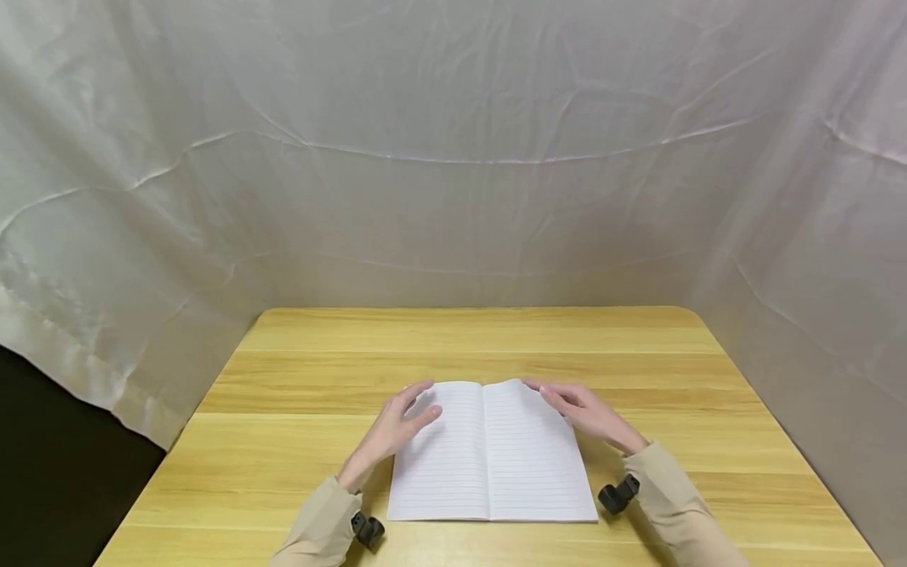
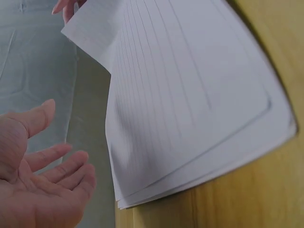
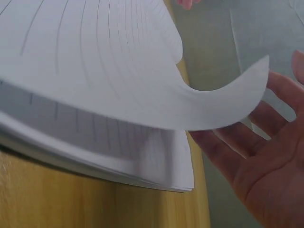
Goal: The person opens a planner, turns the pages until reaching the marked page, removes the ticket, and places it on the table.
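An open notebook [image 1: 453,472] with blank ruled pages lies flat on the table, its spine pointing away from me. My left hand [image 1: 388,431] is over the upper left part of the notebook. Its fingers are relaxed and hold nothing, apart from the paper in the left wrist view. At the upper right corner is my right hand [image 1: 586,411]. The right wrist view shows a single lifted page [image 3: 209,109] whose curled corner rests against the right hand's fingers [image 3: 270,116], with the thumb standing away from the paper. More pages lie beneath it.
The wooden table [image 1: 298,378] extends around the notebook on all sides. Pale grey curtains [image 1: 453,213] hang behind it and along both sides. A small black camera [image 1: 367,531] is on the left wrist, another camera [image 1: 619,494] on the right one.
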Tool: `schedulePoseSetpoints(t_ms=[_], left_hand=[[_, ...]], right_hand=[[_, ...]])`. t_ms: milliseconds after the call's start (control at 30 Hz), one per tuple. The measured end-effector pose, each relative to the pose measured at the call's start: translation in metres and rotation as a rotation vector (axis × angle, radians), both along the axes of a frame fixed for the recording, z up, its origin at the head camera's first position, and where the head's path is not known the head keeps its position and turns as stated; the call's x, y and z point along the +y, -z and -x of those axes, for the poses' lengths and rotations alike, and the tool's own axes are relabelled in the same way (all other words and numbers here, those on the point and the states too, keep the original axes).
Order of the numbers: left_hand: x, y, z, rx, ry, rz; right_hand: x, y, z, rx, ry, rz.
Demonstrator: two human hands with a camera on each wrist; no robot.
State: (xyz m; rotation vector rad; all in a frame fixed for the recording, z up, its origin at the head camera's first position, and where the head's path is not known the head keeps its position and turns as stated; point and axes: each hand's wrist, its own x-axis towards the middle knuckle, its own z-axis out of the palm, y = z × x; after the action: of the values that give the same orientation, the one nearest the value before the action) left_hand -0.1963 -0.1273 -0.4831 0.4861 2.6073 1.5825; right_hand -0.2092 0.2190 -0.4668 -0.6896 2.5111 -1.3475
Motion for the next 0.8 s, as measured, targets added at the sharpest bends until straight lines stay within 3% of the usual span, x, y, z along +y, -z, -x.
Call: schedulePoseSetpoints(t_ms=[200, 300, 500, 800], left_hand=[[0.003, 0.0, -0.001, -0.016, 0.076, -0.035], [0.005, 0.0, -0.001, -0.027, 0.132, -0.066], [0.011, -0.001, 0.0, -0.043, 0.209, -0.155], [0.023, -0.005, 0.0, -0.098, 0.265, -0.206]], right_hand=[[0.0, -0.003, -0.002, -0.04, -0.12, -0.014], [-0.001, -0.005, -0.004, -0.088, -0.146, -0.025], [-0.006, -0.006, -0.003, -0.095, -0.21, -0.079], [-0.017, -0.003, -0.003, -0.045, -0.221, -0.119]])
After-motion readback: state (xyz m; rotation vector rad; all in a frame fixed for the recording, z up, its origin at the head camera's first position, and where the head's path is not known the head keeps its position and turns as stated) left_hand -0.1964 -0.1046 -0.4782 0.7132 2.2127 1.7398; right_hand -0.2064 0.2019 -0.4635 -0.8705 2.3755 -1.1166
